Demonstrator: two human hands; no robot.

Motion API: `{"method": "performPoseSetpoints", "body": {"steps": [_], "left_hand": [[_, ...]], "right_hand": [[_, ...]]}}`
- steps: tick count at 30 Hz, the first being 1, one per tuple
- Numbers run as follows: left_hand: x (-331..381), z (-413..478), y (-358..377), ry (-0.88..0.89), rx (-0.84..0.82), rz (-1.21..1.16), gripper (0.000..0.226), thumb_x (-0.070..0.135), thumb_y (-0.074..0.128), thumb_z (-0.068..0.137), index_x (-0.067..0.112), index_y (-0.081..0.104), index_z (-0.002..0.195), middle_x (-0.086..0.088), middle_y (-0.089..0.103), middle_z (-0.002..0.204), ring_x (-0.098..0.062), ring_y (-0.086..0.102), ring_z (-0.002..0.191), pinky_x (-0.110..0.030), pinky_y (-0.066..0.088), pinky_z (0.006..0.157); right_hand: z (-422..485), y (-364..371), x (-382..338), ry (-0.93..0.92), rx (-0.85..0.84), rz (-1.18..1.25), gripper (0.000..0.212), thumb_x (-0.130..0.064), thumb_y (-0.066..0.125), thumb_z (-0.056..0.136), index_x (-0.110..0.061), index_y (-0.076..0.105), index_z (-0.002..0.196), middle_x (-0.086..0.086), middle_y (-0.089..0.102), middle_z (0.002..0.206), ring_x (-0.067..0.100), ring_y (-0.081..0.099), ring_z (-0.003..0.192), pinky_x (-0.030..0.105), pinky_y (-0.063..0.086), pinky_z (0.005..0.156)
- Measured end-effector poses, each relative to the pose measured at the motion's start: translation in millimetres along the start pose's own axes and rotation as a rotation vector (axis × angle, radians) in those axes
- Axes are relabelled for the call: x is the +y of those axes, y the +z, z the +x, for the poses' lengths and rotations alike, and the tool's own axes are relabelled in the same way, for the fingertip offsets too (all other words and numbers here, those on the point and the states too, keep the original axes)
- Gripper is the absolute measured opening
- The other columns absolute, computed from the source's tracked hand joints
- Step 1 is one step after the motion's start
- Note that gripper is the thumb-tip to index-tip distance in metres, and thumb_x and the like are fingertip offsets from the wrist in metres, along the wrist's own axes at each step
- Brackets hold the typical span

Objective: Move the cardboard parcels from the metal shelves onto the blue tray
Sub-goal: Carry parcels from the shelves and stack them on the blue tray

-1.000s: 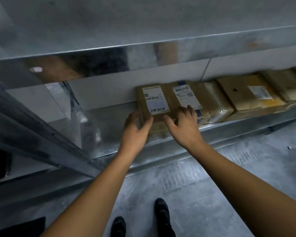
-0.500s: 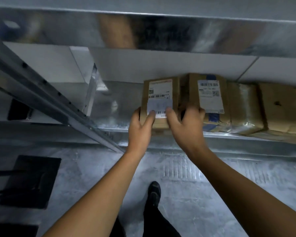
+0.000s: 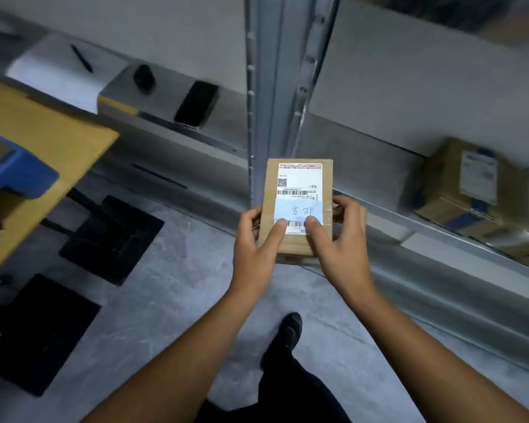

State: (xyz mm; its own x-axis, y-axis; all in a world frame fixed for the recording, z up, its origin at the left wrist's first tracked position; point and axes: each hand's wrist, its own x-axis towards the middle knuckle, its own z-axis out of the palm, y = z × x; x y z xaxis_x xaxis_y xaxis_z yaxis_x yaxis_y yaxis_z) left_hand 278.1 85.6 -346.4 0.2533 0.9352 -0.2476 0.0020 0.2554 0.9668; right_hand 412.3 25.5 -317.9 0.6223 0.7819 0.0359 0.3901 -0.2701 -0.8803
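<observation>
A small cardboard parcel with a white shipping label and a pale blue handwritten note is held in the air in front of the shelf post. My left hand grips its left side, thumb on the label. My right hand grips its right side, thumb on top too. More parcels lie on the metal shelf at the right. A corner of the blue tray shows at the far left, on a yellow-brown table.
An upright metal shelf post stands just behind the held parcel. A black phone, a small black object and a pen lie on a lower surface at the back left. Black mats cover parts of the grey floor.
Both hands closed on the leftmost parcel and lifted it off the shelf. The view swung left, bringing the table and blue tray into sight.
</observation>
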Motion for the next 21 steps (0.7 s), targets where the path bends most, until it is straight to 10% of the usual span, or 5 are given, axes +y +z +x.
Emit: {"method": "performPoseSetpoints", "body": {"steps": [9,15,21], "left_hand": [[37.4,-87.7,-259.0,0.184,0.368,-0.066,0.04,0.041,0.071,0.09,0.037,0.056,0.127,0.012,0.068,0.124,-0.001,0.066,0.112,-0.02,0.053,0.087],[71.8,-141.1,-418.4,0.277,0.671,-0.094,0.048,0.042,0.069,0.086,0.032,0.057,0.131,0.012,0.069,0.123,-0.001,0.066,0.111,-0.021,0.053,0.089],[98.0,-163.5,-539.1,0.342,0.925,-0.133,0.042,0.04,0.071,0.089,0.034,0.059,0.129,0.02,0.071,0.116,0.004,0.066,0.106,-0.01,0.051,0.078]], "right_hand": [[-125.0,186.3,-144.8,-0.264,-0.3,0.121,0.045,-0.048,0.063,0.088,-0.035,0.048,0.128,-0.012,0.048,0.127,-0.007,0.052,0.118,0.003,0.04,0.091],[-204.4,307.1,-246.5,-0.442,-0.574,0.215,0.046,-0.043,0.065,0.091,-0.04,0.046,0.133,-0.013,0.046,0.134,-0.004,0.049,0.126,0.024,0.046,0.1],[-244.2,412.4,-332.3,-0.621,-0.787,0.264,0.051,-0.044,0.066,0.09,-0.037,0.048,0.138,-0.017,0.049,0.13,-0.004,0.047,0.125,0.014,0.042,0.096]]}}
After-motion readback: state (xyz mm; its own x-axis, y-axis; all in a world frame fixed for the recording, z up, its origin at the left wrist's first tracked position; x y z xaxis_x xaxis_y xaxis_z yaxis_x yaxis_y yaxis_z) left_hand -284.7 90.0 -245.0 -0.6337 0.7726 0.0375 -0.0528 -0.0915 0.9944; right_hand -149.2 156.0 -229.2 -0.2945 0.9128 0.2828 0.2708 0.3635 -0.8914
